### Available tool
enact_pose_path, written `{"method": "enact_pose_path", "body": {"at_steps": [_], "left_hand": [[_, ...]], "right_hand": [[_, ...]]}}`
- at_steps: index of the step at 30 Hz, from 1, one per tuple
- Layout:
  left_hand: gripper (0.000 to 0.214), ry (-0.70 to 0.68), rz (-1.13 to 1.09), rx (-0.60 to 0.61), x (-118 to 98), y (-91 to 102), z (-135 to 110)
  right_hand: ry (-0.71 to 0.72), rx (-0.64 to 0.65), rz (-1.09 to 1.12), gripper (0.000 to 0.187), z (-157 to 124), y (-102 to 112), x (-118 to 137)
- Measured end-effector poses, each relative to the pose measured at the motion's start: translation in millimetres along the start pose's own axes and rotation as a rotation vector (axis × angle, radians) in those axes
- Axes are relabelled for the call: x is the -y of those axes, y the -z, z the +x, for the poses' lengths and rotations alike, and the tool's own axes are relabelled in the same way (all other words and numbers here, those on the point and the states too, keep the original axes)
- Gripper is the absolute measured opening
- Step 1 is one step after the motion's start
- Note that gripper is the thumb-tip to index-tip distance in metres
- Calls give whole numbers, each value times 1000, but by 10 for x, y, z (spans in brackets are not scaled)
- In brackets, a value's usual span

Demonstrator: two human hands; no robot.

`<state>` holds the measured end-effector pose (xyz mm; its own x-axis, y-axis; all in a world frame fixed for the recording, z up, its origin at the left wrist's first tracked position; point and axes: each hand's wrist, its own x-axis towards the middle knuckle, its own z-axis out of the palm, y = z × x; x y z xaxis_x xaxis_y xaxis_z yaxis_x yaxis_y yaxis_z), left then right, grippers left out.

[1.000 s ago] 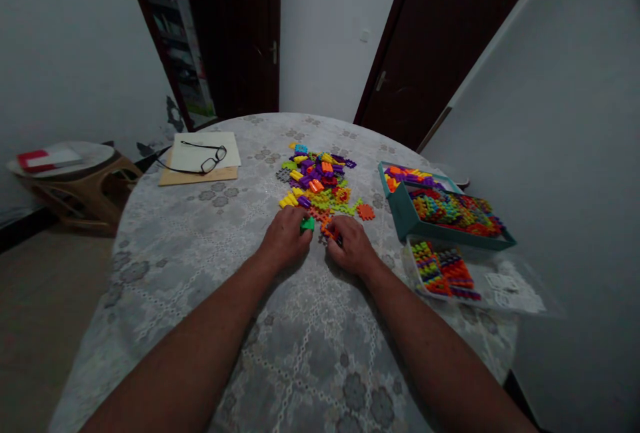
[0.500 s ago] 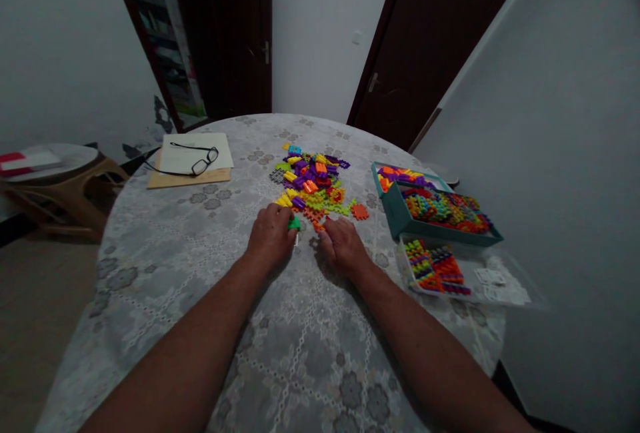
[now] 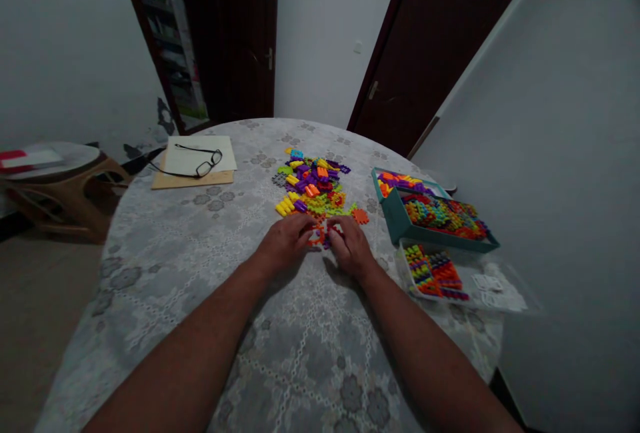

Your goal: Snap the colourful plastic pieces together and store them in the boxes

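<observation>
My left hand (image 3: 286,240) is closed, its fingertips on an orange toothed building piece (image 3: 317,237) just above the table. Close beside it, my right hand (image 3: 349,244) is closed too, pinching a small dark purple-red building piece (image 3: 327,240) that my fingers partly cover. The two pieces meet or nearly meet between my hands; whether they are joined I cannot tell. Right beyond my fingers lies a loose pile of plastic building pieces (image 3: 313,188) in purple, yellow, green and orange. One orange toothed piece (image 3: 361,216) lies at the pile's right edge.
On the right stand a teal box (image 3: 400,216) full of colourful pieces, its lid (image 3: 376,176) holding more, and a clear plastic tray (image 3: 404,266) of sorted pieces. Glasses (image 3: 204,168) rest on papers (image 3: 227,146) at the far left of the patterned tablecloth (image 3: 210,240).
My left hand has moved right, towards my right hand, and the green piece by its fingers is no longer visible. The orange piece now sits between both hands. The view has shifted slightly.
</observation>
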<state>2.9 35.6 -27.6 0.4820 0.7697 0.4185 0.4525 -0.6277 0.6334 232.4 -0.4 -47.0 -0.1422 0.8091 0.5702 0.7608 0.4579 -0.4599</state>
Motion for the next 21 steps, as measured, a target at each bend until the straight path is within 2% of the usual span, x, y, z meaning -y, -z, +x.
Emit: {"method": "enact_pose_path", "body": {"at_steps": [2,4,8,10,14,21], "left_hand": [[32,79,20,-65,36,4,9],[38,149,30,-102,62,2,15],[34,189,15,-43,55,-9,18],[31,180,-9,7,20,-8,16],[9,135,-27,93,-47,17,11],[8,100,-61,158,-39,59,16]], "right_hand": [[-117,-153,-134,37,44,6,-146],[-259,-203,-312,45,62,-2,-288],[-477,-43,-538,50,17,-26,-420],[-510,0,-587,48,-8,-22,-411],[-512,-24,-677,37,-11,28,-360],[-524,-17,-738,26,11,71,-350]]}}
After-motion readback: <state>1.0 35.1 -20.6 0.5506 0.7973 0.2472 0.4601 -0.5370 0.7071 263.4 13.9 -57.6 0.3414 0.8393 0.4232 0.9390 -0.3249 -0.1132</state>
